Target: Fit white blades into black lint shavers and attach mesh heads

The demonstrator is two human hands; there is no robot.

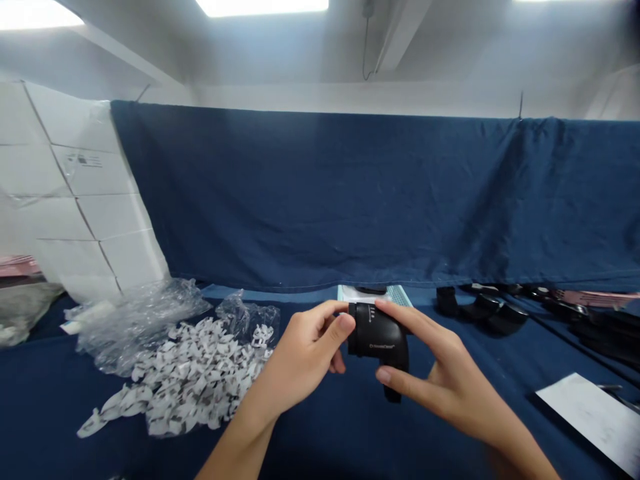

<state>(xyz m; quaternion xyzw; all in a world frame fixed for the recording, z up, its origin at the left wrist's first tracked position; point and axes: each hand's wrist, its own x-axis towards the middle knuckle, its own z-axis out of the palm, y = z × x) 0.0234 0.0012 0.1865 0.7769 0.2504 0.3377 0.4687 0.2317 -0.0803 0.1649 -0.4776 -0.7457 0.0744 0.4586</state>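
Note:
A black plastic device (377,333) with a round barrel and a bent lower end is held over the blue cloth, white marks and small lettering on its side. My left hand (303,353) pinches the ringed left end of the barrel between thumb and fingers. On the other side, my right hand (440,367) grips the body, index finger along the top and thumb against the bent part. Left of my hands lies a heap of small white and grey pieces (200,373). Behind the device sits a light teal tray (400,295), partly hidden.
Clear plastic bags (145,320) lie behind the heap. White boxes (110,213) are stacked at the left. A blue curtain (320,193) hangs across the back. Several black parts (505,319) lie at the right, with white paper (590,413) nearer me.

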